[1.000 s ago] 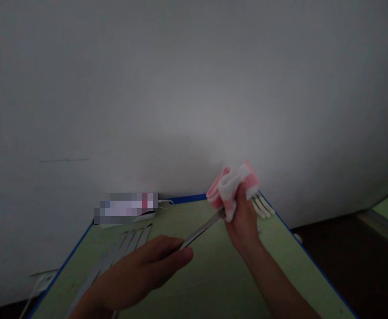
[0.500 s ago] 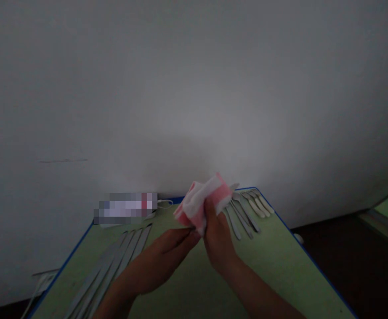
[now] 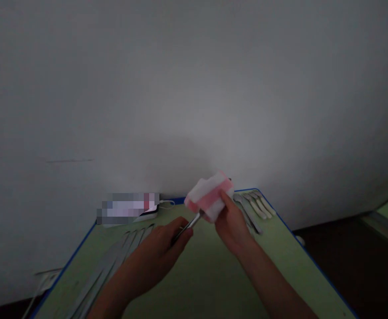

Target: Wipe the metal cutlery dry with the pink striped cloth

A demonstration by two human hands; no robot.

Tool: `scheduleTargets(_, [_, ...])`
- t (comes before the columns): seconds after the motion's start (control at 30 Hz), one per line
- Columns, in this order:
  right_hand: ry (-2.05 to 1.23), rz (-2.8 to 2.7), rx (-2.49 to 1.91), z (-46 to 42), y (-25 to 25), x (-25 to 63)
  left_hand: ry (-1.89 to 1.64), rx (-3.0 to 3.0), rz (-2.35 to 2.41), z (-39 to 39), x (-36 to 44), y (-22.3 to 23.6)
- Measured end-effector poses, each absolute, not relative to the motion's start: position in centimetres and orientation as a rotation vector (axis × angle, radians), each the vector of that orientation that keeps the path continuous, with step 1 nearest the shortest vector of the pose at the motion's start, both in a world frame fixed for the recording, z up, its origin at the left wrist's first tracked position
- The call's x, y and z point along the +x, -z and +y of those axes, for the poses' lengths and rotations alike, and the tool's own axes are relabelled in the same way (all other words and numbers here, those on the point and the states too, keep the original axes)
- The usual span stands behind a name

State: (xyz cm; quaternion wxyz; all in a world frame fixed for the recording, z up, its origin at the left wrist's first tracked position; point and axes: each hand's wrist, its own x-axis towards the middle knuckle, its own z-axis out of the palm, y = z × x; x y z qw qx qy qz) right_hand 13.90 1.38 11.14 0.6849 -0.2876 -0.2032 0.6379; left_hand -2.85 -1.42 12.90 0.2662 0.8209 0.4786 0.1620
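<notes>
One shiny metal tool (image 3: pixel 195 219) is mid-frame — the left hand (image 3: pixel 162 248) pinches its near end, the right hand (image 3: pixel 234 221) pinches a pink-and-white cloth (image 3: pixel 210 192) over it. Its wipe looks partway done. Long metal pieces (image 3: pixel 113 252) lie lower left, forks (image 3: pixel 258 208) at right — which are clean, I can't tell.

0 legible txt, labels, brands, nos. or signs, device scrn (image 3: pixel 127 209) pixelated, unreadable

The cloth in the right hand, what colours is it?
The cloth is pink and white, in broad bands; the head view shows it best.
</notes>
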Motion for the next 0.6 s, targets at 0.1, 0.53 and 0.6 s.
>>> scheduleTargets(0.1, [-1.497, -0.611, -0.65, 1.0, -11.4, 14.7, -0.456, 2.215, 1.283, -1.6, -3.0, -13.5])
scheduleTargets(0.53, [-1.466, -0.521, -0.608, -0.1, -10.9, 12.0, -0.347, 2.307, 1.411, -2.4, -1.8, -12.4])
scheduleTargets(0.6, [-1.463, -0.528, -0.616, -0.1, -10.9, 11.9, -0.325, 2.313, 1.388, -2.5, -1.9, -12.4])
